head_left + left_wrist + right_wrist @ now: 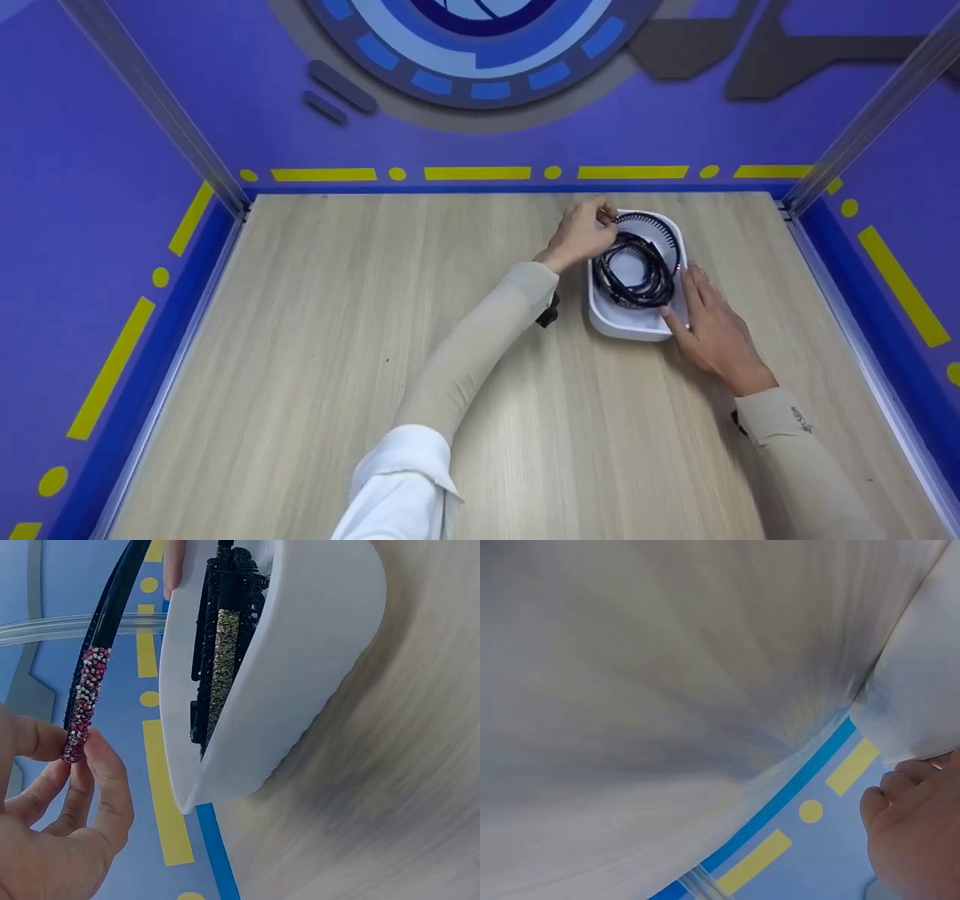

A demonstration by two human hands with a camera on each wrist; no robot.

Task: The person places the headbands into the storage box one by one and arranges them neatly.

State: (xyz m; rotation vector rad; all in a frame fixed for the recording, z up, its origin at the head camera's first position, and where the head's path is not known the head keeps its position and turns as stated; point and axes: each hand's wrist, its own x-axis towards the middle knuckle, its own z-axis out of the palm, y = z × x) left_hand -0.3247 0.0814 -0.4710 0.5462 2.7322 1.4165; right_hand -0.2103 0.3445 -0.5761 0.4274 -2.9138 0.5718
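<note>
Near the back right of the table, a white plastic bin (630, 330) holds a stack of black headbands (658, 289). One of these shows gold glitter in the left wrist view. My left hand (583, 231) is over the bin's far left corner. Between thumb and fingertips it pinches the end of a black toothed headband (91, 682) covered in pink and white sparkles, raised above the rim. On the bin's right side, my right hand (712, 330) grips the wall, fingers along the outside and thumb over the rim. The right wrist view shows only part of that hand (919, 821).
The bin stands on a light wood-grain table (315, 337). A blue back wall (225, 90) with yellow markings rises close behind it, and side walls flank the table. Metal posts (885, 112) stand at the back corners.
</note>
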